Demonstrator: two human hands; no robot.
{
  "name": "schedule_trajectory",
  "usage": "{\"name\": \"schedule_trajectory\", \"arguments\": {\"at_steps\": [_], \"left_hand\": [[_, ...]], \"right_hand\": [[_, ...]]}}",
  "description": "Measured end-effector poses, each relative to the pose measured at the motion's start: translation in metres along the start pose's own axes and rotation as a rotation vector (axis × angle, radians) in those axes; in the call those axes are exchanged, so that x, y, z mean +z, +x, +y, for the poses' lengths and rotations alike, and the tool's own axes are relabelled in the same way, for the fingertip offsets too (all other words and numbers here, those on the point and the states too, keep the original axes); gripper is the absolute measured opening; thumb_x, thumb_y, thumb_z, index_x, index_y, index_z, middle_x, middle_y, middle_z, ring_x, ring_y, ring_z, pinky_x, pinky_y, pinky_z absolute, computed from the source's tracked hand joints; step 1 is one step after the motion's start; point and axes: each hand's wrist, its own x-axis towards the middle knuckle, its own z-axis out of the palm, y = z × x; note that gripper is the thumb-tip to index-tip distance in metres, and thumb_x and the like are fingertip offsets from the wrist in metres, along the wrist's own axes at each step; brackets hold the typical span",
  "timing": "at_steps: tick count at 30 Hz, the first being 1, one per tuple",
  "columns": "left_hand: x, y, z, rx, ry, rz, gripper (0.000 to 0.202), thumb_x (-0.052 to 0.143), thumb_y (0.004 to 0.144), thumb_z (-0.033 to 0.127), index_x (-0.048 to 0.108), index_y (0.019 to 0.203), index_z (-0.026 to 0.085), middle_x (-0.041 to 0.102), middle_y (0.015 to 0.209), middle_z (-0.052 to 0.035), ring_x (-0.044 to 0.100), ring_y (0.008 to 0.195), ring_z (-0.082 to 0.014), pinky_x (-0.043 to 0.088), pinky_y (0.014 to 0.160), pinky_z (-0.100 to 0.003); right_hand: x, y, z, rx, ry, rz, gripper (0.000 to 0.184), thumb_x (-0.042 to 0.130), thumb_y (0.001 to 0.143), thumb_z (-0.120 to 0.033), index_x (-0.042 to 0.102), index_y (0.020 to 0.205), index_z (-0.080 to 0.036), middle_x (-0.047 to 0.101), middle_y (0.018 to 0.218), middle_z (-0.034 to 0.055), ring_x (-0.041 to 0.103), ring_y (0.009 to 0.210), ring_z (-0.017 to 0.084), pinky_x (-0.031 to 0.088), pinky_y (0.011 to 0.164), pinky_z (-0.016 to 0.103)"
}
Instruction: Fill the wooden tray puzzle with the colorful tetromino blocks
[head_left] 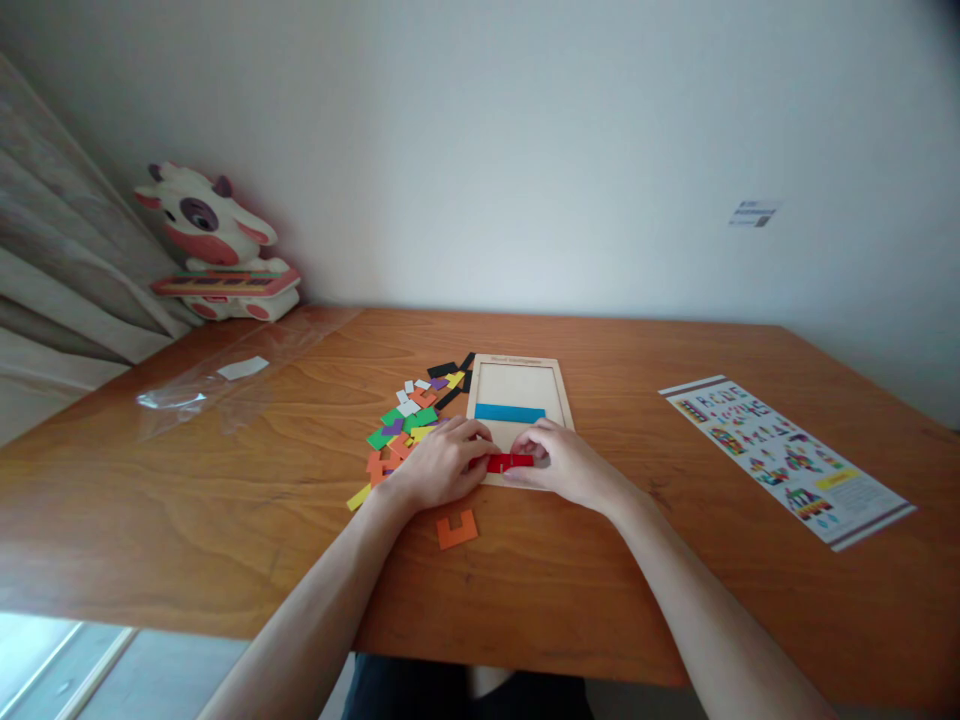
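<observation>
A shallow wooden puzzle tray lies in front of me, with a blue strip of puzzle pieces across its middle. Red puzzle pieces lie low in the tray, between my two hands. My left hand rests over the tray's left edge, its curled fingers gripping the left end of the red pieces. From the other side my right hand pinches the right end between thumb and fingers. Some fingertips are hidden. An orange U-shaped puzzle piece lies nearer to me on the table.
Loose coloured puzzle pieces are heaped left of the tray on the wooden table. A printed pattern sheet lies at right. Clear plastic bag and toy cow keyboard occupy the left side; a wall stands behind.
</observation>
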Motion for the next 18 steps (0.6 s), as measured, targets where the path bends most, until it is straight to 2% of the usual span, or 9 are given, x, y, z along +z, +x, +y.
{"name": "schedule_trajectory", "arguments": {"at_steps": [3, 8, 13, 18], "left_hand": [[0.000, 0.000, 0.000, 0.000, -0.008, -0.005, 0.030, 0.054, 0.087, 0.012, 0.072, 0.108, 0.024, 0.065, 0.107, -0.0063, 0.061, 0.096, -0.0206, 0.050, 0.086, -0.033], [0.000, 0.000, 0.000, -0.008, -0.011, -0.012, 0.032, 0.054, 0.087, 0.011, 0.073, 0.109, 0.025, 0.065, 0.107, -0.0062, 0.061, 0.097, -0.0208, 0.050, 0.086, -0.033], [0.000, 0.001, 0.001, -0.012, -0.015, -0.004, 0.031, 0.055, 0.086, 0.011, 0.073, 0.108, 0.025, 0.066, 0.106, -0.0057, 0.061, 0.096, -0.0203, 0.050, 0.086, -0.033], [0.001, 0.000, 0.000, -0.009, -0.015, -0.007, 0.029, 0.055, 0.086, 0.011, 0.073, 0.106, 0.023, 0.066, 0.105, -0.0056, 0.061, 0.096, -0.0198, 0.050, 0.087, -0.032]], "right_hand": [[-0.002, 0.002, 0.001, 0.045, 0.024, -0.014, 0.024, 0.082, 0.074, -0.034, 0.073, 0.089, -0.018, 0.061, 0.088, 0.0044, 0.058, 0.069, 0.014, 0.049, 0.066, 0.029], [-0.001, 0.004, 0.007, 0.024, 0.073, -0.009, 0.022, 0.080, 0.076, -0.034, 0.077, 0.092, -0.020, 0.064, 0.087, 0.0052, 0.060, 0.071, 0.015, 0.050, 0.068, 0.030], [0.006, 0.004, 0.007, 0.054, 0.113, 0.012, 0.017, 0.077, 0.078, -0.036, 0.077, 0.084, -0.020, 0.069, 0.081, 0.0046, 0.063, 0.069, 0.016, 0.051, 0.066, 0.030], [0.009, 0.005, 0.004, 0.083, 0.225, 0.012, 0.020, 0.078, 0.076, -0.029, 0.074, 0.090, -0.016, 0.073, 0.083, 0.0055, 0.064, 0.069, 0.015, 0.052, 0.065, 0.028]]}}
